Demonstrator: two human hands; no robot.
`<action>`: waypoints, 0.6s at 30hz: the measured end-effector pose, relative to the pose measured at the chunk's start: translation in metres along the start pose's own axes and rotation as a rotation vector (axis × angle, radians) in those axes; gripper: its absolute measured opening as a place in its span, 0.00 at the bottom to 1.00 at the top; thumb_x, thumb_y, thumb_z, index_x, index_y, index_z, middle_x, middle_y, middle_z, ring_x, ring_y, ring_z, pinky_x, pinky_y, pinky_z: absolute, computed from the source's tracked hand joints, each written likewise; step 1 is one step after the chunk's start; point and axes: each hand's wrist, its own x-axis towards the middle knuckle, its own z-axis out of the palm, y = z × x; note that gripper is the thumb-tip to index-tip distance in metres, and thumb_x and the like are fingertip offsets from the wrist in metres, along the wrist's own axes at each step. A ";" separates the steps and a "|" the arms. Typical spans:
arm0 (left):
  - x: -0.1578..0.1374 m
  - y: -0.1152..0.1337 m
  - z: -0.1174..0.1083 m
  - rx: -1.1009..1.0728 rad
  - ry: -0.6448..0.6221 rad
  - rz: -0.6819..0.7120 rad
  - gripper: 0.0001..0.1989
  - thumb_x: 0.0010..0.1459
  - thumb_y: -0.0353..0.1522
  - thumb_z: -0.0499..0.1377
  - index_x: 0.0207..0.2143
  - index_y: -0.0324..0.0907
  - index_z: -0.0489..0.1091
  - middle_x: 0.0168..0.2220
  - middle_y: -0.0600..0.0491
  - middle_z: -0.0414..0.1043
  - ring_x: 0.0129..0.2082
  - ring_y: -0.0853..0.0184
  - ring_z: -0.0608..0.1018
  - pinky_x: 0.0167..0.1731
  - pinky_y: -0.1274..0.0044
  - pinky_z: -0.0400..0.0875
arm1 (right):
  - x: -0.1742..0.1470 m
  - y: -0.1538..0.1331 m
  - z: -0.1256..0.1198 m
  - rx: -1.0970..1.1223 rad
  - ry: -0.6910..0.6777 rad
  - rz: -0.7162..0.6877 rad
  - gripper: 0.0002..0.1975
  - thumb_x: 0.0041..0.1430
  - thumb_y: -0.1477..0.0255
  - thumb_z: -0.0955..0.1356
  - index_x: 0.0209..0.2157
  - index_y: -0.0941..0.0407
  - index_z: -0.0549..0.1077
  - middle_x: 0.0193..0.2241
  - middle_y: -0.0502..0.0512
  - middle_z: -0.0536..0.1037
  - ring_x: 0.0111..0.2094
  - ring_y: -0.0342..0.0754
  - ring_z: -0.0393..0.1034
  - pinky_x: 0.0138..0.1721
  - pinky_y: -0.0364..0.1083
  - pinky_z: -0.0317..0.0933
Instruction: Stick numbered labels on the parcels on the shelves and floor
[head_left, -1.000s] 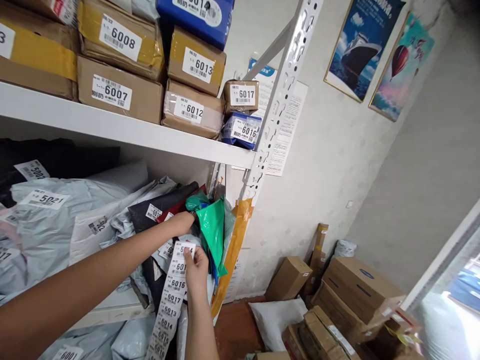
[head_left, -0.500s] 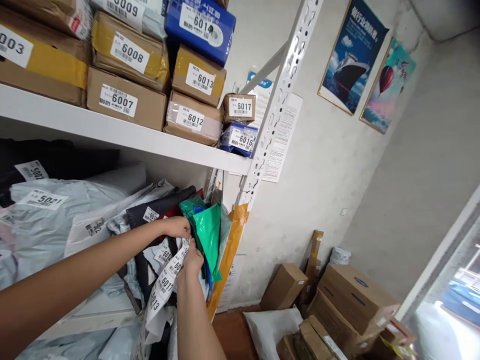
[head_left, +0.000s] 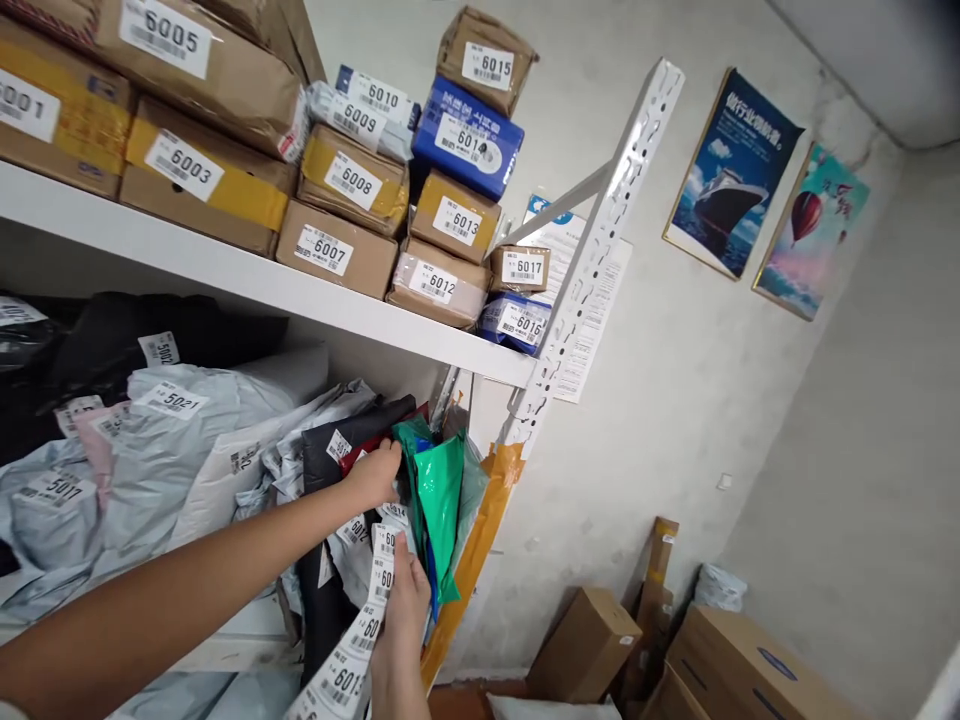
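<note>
The right hand (head_left: 405, 605) clamps the label strip (head_left: 380, 580) near its upper end, with the thumb on the printed face; the strip hangs from these fingers down and to the left, past the lower edge of the view, and bears numbered labels, one of them partly readable as 601. The left hand (head_left: 373, 478) is above and slightly left of the right fingers, at the upper edges of the stacked parcels, with its fingers bent; whether they are clamped on anything cannot be told. Directly right of the left fingertips is the green parcel (head_left: 441, 490). To the upper left of the left fingers are the red parcel (head_left: 352, 463) and the dark grey parcel (head_left: 319, 455). Just below the left fingers is a label marked 6014 (head_left: 396, 513); below and to the left of them is a label marked 6012 (head_left: 355, 530). Farther left of both hands lies the pale parcel marked 5021 (head_left: 154, 430). Right of the right fingers, the perforated shelf post (head_left: 589, 250) slants upward, its lower part wrapped in orange tape (head_left: 476, 545). Well above the left fingers, the white shelf beam (head_left: 315, 296) runs beneath numbered cartons, including the carton marked 6007 (head_left: 371, 275).
</note>
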 end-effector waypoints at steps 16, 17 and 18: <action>0.028 -0.055 -0.056 0.014 -0.282 0.364 0.12 0.58 0.37 0.53 0.29 0.44 0.74 0.28 0.55 0.77 0.32 0.66 0.76 0.37 0.78 0.67 | 0.058 -0.022 0.068 -0.080 -0.104 -0.333 0.22 0.47 0.53 0.69 0.30 0.60 0.75 0.27 0.57 0.81 0.27 0.48 0.73 0.29 0.44 0.66; 0.030 -0.054 -0.056 0.011 -0.283 0.333 0.19 0.62 0.38 0.46 0.31 0.43 0.74 0.29 0.54 0.77 0.32 0.66 0.77 0.35 0.78 0.67 | 0.069 -0.014 0.074 -0.105 -0.053 -0.325 0.21 0.47 0.54 0.69 0.28 0.60 0.75 0.25 0.57 0.81 0.26 0.49 0.73 0.28 0.45 0.66; 0.031 -0.054 -0.056 0.014 -0.281 0.305 0.24 0.65 0.38 0.40 0.32 0.42 0.74 0.30 0.53 0.78 0.32 0.66 0.77 0.33 0.78 0.67 | 0.078 -0.007 0.079 -0.125 -0.010 -0.312 0.21 0.47 0.54 0.68 0.26 0.60 0.75 0.23 0.58 0.80 0.24 0.49 0.73 0.27 0.45 0.65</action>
